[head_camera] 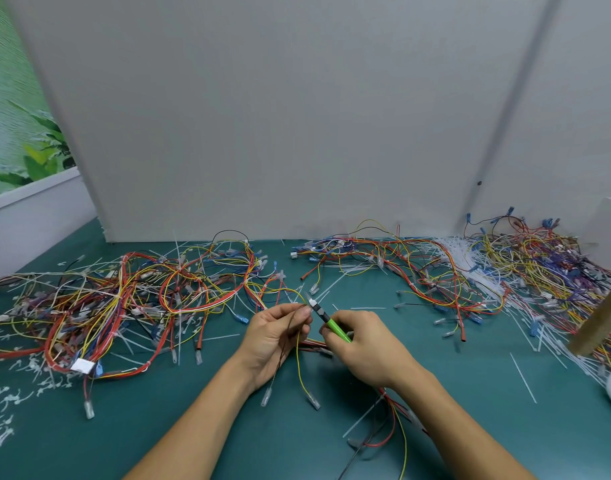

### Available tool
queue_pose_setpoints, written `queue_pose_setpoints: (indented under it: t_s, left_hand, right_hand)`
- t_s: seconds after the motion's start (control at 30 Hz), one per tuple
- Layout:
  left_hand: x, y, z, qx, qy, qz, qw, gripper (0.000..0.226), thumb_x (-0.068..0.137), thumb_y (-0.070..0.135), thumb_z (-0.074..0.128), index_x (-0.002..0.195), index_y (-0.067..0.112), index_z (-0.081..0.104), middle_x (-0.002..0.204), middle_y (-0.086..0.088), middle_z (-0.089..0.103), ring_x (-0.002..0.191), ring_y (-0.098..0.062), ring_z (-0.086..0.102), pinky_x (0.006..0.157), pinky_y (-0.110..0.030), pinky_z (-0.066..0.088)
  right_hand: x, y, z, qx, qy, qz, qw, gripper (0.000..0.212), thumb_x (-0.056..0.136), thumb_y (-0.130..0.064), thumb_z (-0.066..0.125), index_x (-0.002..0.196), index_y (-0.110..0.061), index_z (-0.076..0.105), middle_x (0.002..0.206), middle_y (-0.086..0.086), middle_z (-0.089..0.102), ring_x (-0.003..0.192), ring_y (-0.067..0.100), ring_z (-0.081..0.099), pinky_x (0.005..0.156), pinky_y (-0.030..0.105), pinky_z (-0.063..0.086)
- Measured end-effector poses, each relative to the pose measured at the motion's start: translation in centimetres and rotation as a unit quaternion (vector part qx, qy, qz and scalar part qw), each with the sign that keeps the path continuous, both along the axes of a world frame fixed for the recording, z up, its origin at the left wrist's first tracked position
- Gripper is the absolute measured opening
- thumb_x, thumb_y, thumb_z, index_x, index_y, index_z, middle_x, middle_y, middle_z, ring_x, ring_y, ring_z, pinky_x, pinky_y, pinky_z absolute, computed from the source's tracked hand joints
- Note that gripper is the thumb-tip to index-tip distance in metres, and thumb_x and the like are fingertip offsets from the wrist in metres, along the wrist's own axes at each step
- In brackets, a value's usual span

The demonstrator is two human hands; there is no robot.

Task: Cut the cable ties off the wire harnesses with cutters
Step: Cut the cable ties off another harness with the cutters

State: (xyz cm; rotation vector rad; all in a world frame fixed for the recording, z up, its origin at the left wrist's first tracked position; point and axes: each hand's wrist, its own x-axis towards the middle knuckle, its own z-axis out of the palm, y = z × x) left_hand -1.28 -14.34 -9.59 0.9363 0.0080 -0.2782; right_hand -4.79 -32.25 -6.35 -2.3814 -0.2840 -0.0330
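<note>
**Hand state.** The left hand (276, 336) is palm-up near the middle of the counter (158, 427), its thumb and fingertips pinching a few thin strands of the wire harness (298, 360). A yellow strand and a dark strand hang from the pinch toward the near edge, each ending in a clear terminal. The right hand (364, 346) is closed around the green handle of the cutters (326, 320).

**Governing relation.** The long axis of the cutters runs diagonally from the right hand up and left toward the far edge. The tip lies just beside the left fingertips, on their far side. The held strands cross this axis almost squarely at the pinch. The right hand is therefore the working hand and the left is the holding hand. It cannot be seen whether the blades are parted or whether they touch the strands.

**Location of the tie.** No cable tie can be made out at the pinch because the detail is too fine. The rest of the harness trails under the right wrist toward the near edge.

**Judgement.** The next cut depends on keeping the blades across the tie and clear of both the wires and the left fingertips, which are very close.

**Surroundings.** One harness pile (124, 299) lies toward the left edge and another pile (539, 271) lies at the far right corner. Cut tie scraps (6, 393) lie along the near left edge.
</note>
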Motion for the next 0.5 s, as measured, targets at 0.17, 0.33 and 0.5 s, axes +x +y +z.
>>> queue_pose_setpoints:
  t_s: [0.17,0.33,0.5]
  left_hand:
    - [0.06,-0.08,-0.06,-0.007,0.002,0.001,1.0,0.011,0.07,0.004,0.074,0.08,0.003,0.078,0.073,-0.012,0.069,0.057,-0.014,0.064,0.059,-0.02,0.057]
    - [0.14,-0.07,-0.22,-0.003,-0.001,0.0,1.0,0.014,0.072,0.005,0.074,0.086,0.001,0.076,0.075,-0.012,0.069,0.058,-0.015,0.064,0.06,-0.021,0.057]
    - [0.24,0.04,-0.36,0.007,-0.005,-0.004,1.0,0.016,0.071,0.008,0.076,0.086,0.002,0.075,0.075,-0.011,0.068,0.058,-0.014,0.063,0.06,-0.021,0.056]
  right_hand:
    - [0.02,0.01,0.13,0.027,0.04,0.007,0.999,0.024,0.097,-0.031,0.056,0.079,-0.015,0.059,0.067,0.008,0.057,0.061,0.021,0.051,0.063,0.045,0.053]
    - [0.03,0.03,0.11,0.043,0.053,0.009,0.998,0.029,0.097,-0.031,0.055,0.075,-0.012,0.054,0.059,0.002,0.052,0.052,0.019,0.045,0.06,0.046,0.053]
    - [0.16,-0.08,-0.05,0.032,0.04,0.007,0.999,0.023,0.096,-0.031,0.058,0.078,-0.018,0.06,0.063,-0.001,0.057,0.057,0.017,0.049,0.063,0.041,0.052]
